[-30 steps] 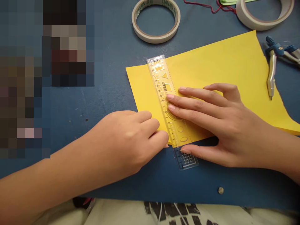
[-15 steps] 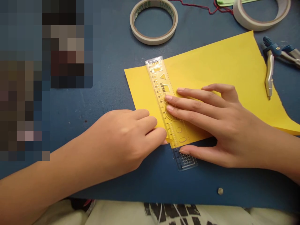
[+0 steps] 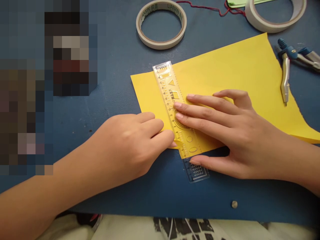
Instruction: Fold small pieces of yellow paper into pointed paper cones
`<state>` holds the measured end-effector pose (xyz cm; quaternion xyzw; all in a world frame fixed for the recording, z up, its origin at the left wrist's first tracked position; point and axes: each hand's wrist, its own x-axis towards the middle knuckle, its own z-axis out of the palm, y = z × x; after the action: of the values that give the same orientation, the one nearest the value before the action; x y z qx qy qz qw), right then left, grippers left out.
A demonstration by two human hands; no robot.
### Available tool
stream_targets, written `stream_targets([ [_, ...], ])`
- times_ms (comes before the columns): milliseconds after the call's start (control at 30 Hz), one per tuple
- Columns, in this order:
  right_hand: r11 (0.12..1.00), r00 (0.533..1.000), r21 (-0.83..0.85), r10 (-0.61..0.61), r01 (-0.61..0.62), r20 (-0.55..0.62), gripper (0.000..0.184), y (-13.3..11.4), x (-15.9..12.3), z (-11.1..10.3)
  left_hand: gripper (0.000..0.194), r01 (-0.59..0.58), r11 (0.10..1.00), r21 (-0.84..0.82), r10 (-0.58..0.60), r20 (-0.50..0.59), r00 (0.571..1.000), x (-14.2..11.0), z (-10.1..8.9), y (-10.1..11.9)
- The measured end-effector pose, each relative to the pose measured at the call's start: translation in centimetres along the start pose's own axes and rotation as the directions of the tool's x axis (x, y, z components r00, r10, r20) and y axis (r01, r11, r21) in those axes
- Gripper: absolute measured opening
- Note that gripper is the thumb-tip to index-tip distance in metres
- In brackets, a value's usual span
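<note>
A sheet of yellow paper lies at a slant on the blue table. Across its left part runs a clear plastic ruler, whose lower end sticks out past the paper's near edge. My right hand is spread flat, fingertips and thumb pressing on the ruler and the paper beside it. At the ruler's left edge my left hand is closed in a pinch on the paper strip. Beside those fingers the paper is torn and lifted along the ruler. My left fingertips are mostly hidden.
One roll of tape stands behind the paper, another tape roll at the back right. A compass rests over the paper's ragged right edge. Red string trails at the back. A small metal stud sits near the front edge.
My left hand has moved slightly up along the ruler, and the tear in the paper reaches a little farther. My right hand and the ruler hold their place; the view shifts slightly.
</note>
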<state>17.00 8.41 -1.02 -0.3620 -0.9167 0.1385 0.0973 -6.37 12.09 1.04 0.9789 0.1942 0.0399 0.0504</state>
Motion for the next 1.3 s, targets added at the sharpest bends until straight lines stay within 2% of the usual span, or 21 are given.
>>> stream_targets([
  [1300, 1.000, 1.000, 0.005, 0.013, -0.013, 0.003, 0.059, -0.08, -0.03, -0.06, 0.032, 0.116, 0.979, 0.168, -0.102, -0.086, 0.991, 0.24, 0.52, -0.39],
])
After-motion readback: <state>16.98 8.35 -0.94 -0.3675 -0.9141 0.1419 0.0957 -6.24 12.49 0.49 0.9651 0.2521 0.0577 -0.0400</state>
